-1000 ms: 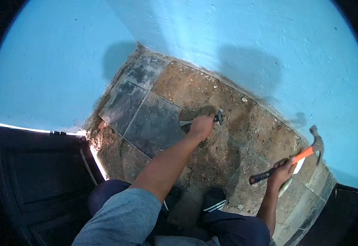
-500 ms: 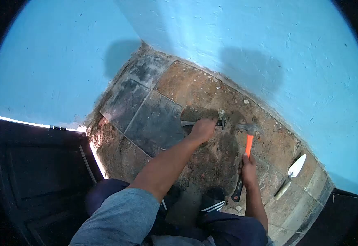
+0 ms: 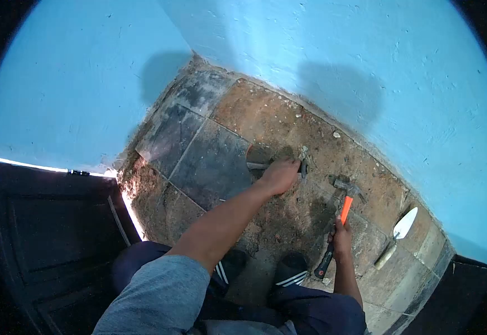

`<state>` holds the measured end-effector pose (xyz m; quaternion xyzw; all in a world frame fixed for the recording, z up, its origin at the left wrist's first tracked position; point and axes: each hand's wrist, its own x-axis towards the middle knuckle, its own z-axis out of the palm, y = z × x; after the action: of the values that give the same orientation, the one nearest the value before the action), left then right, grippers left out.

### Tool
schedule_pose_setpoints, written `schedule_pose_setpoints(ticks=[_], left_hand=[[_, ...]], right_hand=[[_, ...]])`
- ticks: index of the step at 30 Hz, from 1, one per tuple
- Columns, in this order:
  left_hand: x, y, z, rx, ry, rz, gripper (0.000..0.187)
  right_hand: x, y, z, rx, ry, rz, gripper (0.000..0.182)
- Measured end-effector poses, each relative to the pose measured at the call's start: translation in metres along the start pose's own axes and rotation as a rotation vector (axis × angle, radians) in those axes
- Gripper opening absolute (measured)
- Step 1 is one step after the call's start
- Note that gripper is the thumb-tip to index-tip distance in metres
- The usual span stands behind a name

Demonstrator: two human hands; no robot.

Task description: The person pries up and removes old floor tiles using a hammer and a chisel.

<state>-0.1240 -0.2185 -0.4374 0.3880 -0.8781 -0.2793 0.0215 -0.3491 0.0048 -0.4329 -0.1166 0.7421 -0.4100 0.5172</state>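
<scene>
My left hand (image 3: 282, 175) is closed round a chisel (image 3: 258, 166), which lies nearly level. Its flat grey end reaches the broken right edge of a dark floor tile (image 3: 212, 164), while its dark butt end sticks out to the right of my fist. Part of the shaft is hidden by my fingers. In my right hand (image 3: 341, 239) is a claw hammer (image 3: 347, 208) with an orange and black handle. The hammer's head is to the right of the chisel's butt and apart from it, above the dusty floor.
A trowel (image 3: 404, 223) lies on the tiles at the right. Loose dirt and rubble (image 3: 279, 223) cover the floor between my feet and the blue wall (image 3: 321, 50). Small chips lie along the wall's foot. At the left is a dark panelled door (image 3: 48, 234).
My right hand has drawn the hammer a little to the right and down, away from the chisel. My left hand and the chisel have shifted only slightly right.
</scene>
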Motion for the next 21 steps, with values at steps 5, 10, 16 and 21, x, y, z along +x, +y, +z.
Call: schedule_pose_setpoints(ticks=[5, 10, 16, 21], left_hand=[[0.0, 0.01, -0.016, -0.087, 0.056, -0.02, 0.035], [0.005, -0.003, -0.018, -0.228, 0.043, -0.081, 0.039], [0.011, -0.008, -0.02, -0.161, 0.112, -0.181, 0.033], [0.022, 0.001, -0.033, -0.222, 0.167, -0.367, 0.026]], right_hand=[[0.001, 0.002, -0.001, -0.007, 0.011, 0.033, 0.027], [-0.001, -0.001, 0.001, 0.015, -0.012, 0.018, 0.026], [0.002, 0.004, 0.0, 0.006, -0.024, 0.005, 0.025], [-0.003, 0.0, 0.0, 0.017, -0.035, 0.035, 0.025]])
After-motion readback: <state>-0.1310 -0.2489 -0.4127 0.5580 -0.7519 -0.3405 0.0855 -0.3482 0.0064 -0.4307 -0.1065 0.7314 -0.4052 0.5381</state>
